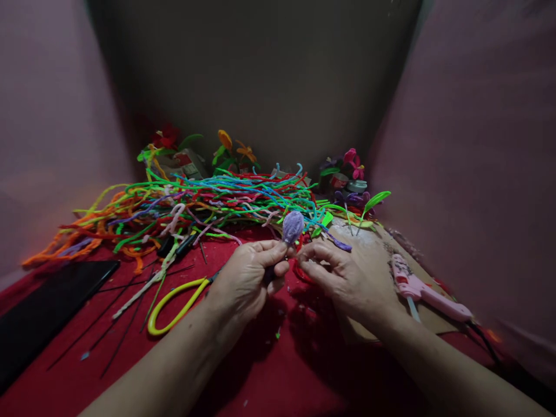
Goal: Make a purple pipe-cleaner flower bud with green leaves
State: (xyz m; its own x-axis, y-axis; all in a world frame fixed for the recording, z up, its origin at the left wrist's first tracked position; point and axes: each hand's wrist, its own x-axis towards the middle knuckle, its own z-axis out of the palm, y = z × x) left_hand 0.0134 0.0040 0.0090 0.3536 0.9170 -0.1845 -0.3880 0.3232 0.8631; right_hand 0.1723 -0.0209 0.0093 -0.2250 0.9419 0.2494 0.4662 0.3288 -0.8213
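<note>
Red table (pixel 269 370) shows between the forearms. Left hand (pixel 249 278) grips purple bud (pixel 292 226) below its head, and right hand (pixel 347 278) pinches its base. Bud axis upright, head up, tilted away. Scissors (pixel 178 304) left. Glue gun (pixel 428 292) right, print unreadable. Pipe-cleaner pile (pixel 208 202) close behind.

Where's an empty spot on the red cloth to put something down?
The red cloth is bare between the two forearms, below the left hand and right hand holding the purple bud. Wires crowd the stretch between black slab and yellow scissors; pipe cleaners fill the back, glue gun takes the cardboard.
</note>
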